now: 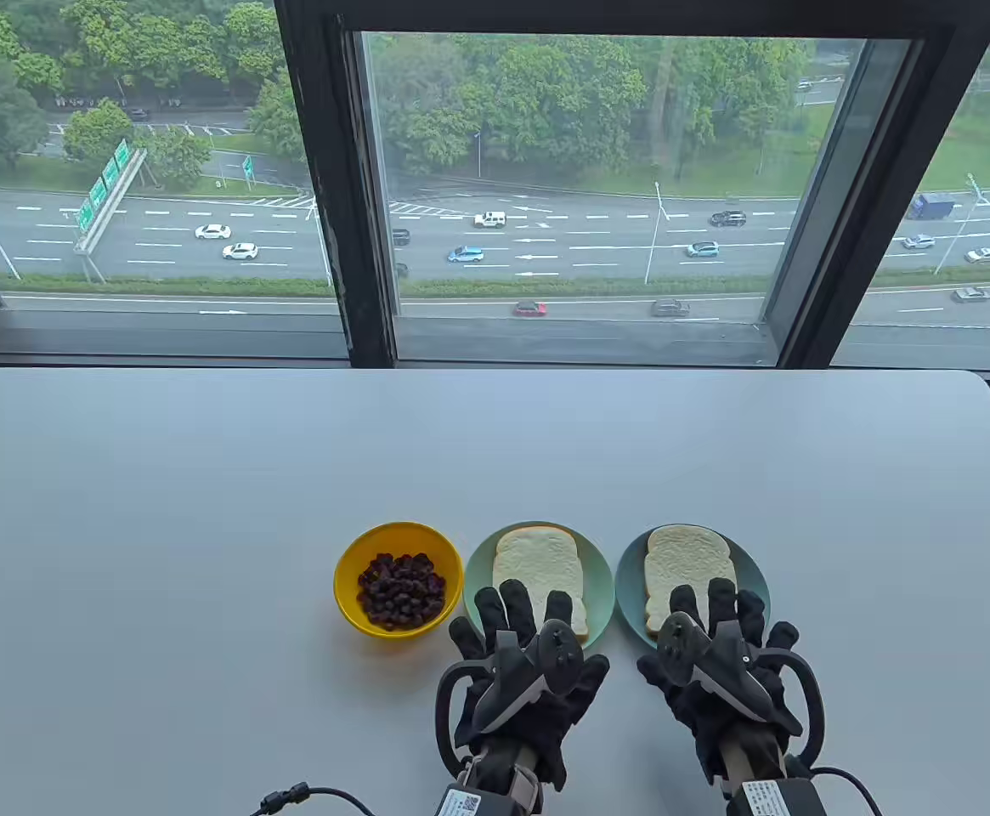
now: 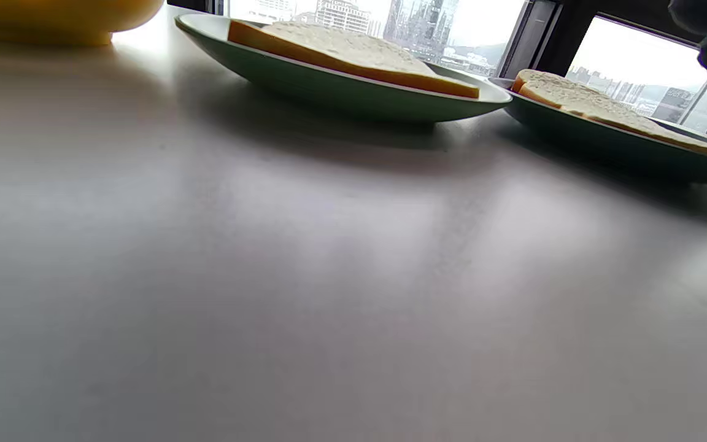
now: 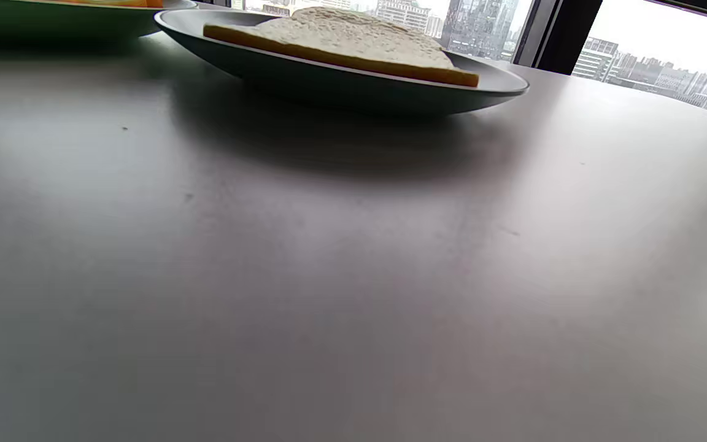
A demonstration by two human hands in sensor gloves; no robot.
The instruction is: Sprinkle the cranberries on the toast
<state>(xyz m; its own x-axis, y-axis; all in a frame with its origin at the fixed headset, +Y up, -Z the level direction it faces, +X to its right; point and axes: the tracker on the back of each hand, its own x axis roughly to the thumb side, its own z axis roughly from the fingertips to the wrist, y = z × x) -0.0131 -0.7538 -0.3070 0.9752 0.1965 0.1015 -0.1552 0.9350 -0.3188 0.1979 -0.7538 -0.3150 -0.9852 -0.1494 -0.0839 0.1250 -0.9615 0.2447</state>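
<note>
A yellow bowl of dark cranberries stands on the white table, left of two teal plates. The left plate holds a slice of white toast; the right plate holds another slice. Both slices are bare. My left hand lies palm down with fingers spread at the near edge of the left plate, holding nothing. My right hand lies the same way at the near edge of the right plate. The left wrist view shows the bowl and both slices.
The white table runs back to a large window over a road. A black cable lies at the near edge, left of my left wrist. In the right wrist view, the right plate stands just ahead with bare table around it.
</note>
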